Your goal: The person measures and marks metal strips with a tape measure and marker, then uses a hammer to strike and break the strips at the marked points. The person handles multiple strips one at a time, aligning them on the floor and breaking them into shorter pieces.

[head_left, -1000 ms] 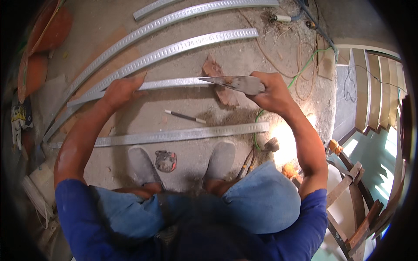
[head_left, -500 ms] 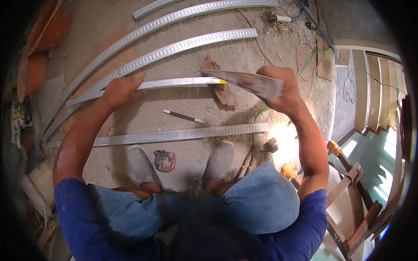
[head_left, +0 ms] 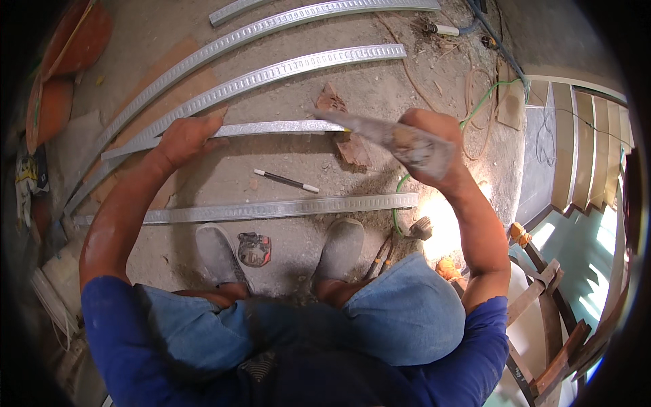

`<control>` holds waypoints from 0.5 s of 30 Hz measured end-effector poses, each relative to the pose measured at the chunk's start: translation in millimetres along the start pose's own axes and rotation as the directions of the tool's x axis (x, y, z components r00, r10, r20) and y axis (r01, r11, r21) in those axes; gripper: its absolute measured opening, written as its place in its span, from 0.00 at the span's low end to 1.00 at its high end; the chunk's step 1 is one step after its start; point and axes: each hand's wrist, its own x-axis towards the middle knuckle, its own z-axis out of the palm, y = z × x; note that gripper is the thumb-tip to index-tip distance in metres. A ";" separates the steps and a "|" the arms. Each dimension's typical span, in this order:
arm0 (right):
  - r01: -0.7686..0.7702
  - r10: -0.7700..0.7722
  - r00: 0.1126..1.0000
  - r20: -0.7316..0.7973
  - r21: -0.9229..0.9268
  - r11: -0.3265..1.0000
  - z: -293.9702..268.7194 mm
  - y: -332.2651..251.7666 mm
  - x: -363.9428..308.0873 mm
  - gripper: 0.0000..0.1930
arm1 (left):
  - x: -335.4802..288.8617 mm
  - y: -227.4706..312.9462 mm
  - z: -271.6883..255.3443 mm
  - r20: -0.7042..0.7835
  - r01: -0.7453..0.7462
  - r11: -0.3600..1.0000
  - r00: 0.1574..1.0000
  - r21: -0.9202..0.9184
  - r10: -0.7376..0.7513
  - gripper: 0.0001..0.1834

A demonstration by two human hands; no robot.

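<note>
My left hand (head_left: 186, 141) is closed around a narrow silver metal strip (head_left: 278, 127), which points right and has a yellow mark near its right end. In my right hand (head_left: 434, 132) is a flat, tapered grey tool (head_left: 369, 134), blurred by motion, so its exact kind is unclear. Its narrow end overlaps the strip's right end in view; whether they touch I cannot tell. Nearer to me, a black marker pen with white ends (head_left: 287, 181) lies on the floor. Closer to my feet lies a slotted metal channel (head_left: 285, 209).
Two long slotted channels (head_left: 298, 66) (head_left: 305, 15) lie farther off. A small black and red device (head_left: 254, 249) sits between my shoes. Pliers-like handles (head_left: 381, 259) and a bright light (head_left: 441, 220) are right of them. Wooden pieces (head_left: 542, 292) stand at the right.
The tapered tool and my right hand have shifted slightly down and right, and the tool has turned. My left hand keeps its hold on the strip, nearly still.
</note>
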 end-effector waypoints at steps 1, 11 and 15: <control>-0.052 0.066 0.994 0.092 -0.145 0.988 11.8 16.5 -4.7 0.07 | 1.1 1.2 -1.1 -0.002 -0.007 1.000 1.000 0.003 0.007 0.18; -0.140 0.133 0.979 0.152 0.034 0.990 1.5 -10.8 11.9 0.11 | -2.0 0.3 4.6 -0.065 0.009 1.000 0.998 -0.026 -0.011 0.18; -0.150 0.300 0.918 0.258 -0.476 0.867 32.8 42.4 5.4 0.08 | 6.9 -1.9 1.5 -0.017 0.001 1.000 1.000 0.012 -0.001 0.18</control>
